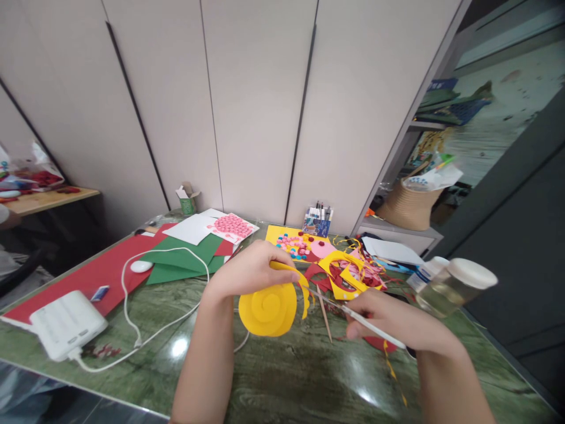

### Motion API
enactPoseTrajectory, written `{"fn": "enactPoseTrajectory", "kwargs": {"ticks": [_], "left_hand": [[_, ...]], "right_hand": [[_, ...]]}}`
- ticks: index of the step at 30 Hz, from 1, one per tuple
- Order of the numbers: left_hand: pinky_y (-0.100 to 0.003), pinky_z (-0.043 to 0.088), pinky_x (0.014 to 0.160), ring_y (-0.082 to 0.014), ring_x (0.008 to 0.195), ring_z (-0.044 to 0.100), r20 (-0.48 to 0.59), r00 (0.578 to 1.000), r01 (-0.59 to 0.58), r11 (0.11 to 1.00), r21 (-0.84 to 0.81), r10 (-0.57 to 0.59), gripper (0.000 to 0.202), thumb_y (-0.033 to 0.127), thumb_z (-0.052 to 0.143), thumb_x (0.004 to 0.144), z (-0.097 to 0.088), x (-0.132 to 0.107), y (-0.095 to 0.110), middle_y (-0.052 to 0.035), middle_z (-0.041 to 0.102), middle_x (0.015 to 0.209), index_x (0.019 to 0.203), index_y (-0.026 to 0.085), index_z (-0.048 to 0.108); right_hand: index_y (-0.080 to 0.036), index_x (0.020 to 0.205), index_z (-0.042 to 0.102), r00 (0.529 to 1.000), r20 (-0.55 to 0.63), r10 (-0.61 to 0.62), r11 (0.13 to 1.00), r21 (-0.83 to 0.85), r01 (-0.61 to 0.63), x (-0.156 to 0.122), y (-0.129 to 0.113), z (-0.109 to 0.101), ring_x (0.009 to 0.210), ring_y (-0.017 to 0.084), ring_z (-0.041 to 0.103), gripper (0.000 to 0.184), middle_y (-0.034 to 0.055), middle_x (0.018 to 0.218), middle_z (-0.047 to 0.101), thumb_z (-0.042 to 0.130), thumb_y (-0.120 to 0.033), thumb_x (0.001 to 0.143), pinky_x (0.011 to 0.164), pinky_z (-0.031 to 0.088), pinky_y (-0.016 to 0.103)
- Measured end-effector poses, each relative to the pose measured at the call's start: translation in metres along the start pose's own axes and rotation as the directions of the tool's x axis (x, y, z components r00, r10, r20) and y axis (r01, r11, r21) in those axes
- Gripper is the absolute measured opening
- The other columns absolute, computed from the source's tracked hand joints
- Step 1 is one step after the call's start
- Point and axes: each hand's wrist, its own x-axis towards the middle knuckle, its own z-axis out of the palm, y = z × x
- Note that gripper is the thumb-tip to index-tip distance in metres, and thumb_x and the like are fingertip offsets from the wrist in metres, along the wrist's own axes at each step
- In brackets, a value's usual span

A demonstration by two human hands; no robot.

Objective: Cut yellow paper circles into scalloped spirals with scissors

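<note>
My left hand (257,268) pinches a yellow paper spiral (268,309) at its upper edge, holding it above the table. The outer end of the spiral hangs to the right as a loose strip (304,297) with a scalloped edge. In my right hand (382,315) is a pair of scissors with white handles (375,330), its thin blades pointing left to the scalloped strip. My fingers cover part of the handles. A pointed wooden stick (325,318) lies on the table just below the blades.
Yellow and red paper offcuts (339,277) lie behind my hands. Green sheets (185,256), red paper (88,282) and a card of pink pieces (233,227) are to the left. A white charger (68,324) trails a cable. A lidded jar (457,285) stands at right.
</note>
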Motion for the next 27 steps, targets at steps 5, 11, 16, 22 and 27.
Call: {"fn": "enactPoseTrajectory", "kwargs": {"ticks": [5,11,16,22,27], "left_hand": [[-0.021,0.034,0.048,-0.0104,0.056,0.049,-0.089,0.996,0.010,0.999,-0.031,-0.012,0.028,0.039,0.056,0.079,0.001,0.001,0.000,-0.0002,0.060,0.062,0.070,0.016,0.068],[-0.020,0.038,0.052,-0.0098,0.059,0.050,-0.306,0.951,-0.047,0.969,-0.242,-0.031,0.024,0.037,0.060,0.077,0.010,0.010,0.006,-0.0006,0.062,0.065,0.071,0.015,0.068],[-0.020,0.039,0.050,-0.0094,0.057,0.050,-0.444,0.894,-0.122,0.917,-0.380,-0.065,0.023,0.036,0.063,0.075,0.021,0.019,0.012,-0.0012,0.063,0.066,0.068,0.015,0.068],[-0.022,0.043,0.054,-0.0121,0.063,0.055,-0.530,0.837,-0.170,0.858,-0.485,-0.133,0.019,0.033,0.065,0.073,0.033,0.026,0.018,-0.0029,0.066,0.069,0.072,0.014,0.069],[-0.022,0.043,0.054,-0.0124,0.064,0.056,-0.525,0.840,-0.165,0.860,-0.483,-0.134,0.018,0.032,0.064,0.073,0.036,0.028,0.020,-0.0034,0.067,0.072,0.069,0.015,0.068]], "right_hand": [[-0.014,0.064,0.057,0.999,-0.036,-0.025,0.998,0.059,0.027,0.002,0.004,0.002,0.054,0.011,0.038,0.042,-0.0015,0.058,0.047,0.052,-0.053,0.081,0.050,0.029,0.023],[-0.013,0.071,0.058,0.969,-0.182,-0.167,0.962,0.184,0.201,0.008,-0.002,0.006,0.057,0.013,0.042,0.058,0.0007,0.064,0.050,0.042,-0.069,0.080,0.052,0.032,0.024],[-0.015,0.080,0.059,0.917,-0.287,-0.276,0.879,0.310,0.361,0.017,0.006,0.016,0.061,0.015,0.045,0.057,0.0018,0.069,0.051,0.036,-0.066,0.084,0.057,0.037,0.026],[-0.020,0.070,0.049,0.871,-0.330,-0.364,0.840,0.288,0.460,0.023,0.009,0.018,0.066,0.017,0.047,0.054,0.0033,0.072,0.053,0.028,-0.067,0.086,0.064,0.041,0.031],[-0.021,0.065,0.044,0.854,-0.341,-0.393,0.834,0.260,0.487,0.020,0.003,0.015,0.068,0.017,0.048,0.050,0.0041,0.073,0.054,0.028,-0.062,0.089,0.065,0.041,0.031]]}}
